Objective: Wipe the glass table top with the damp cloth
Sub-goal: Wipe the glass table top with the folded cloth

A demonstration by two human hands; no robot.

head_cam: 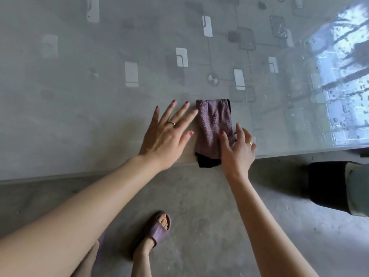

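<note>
Support: grey glass table top [83, 108] with pale rectangles and thin-lined squares showing in or under the glass; near edge runs across below the fingers. Bright window reflection and water droplets on the glass well right of the fingers. Lying flat on it: folded mauve terry cloth with a black underlayer [214, 124], between the two sets of fingers; its black corner overhangs the near edge. Below: grey concrete floor [209, 206].
</note>
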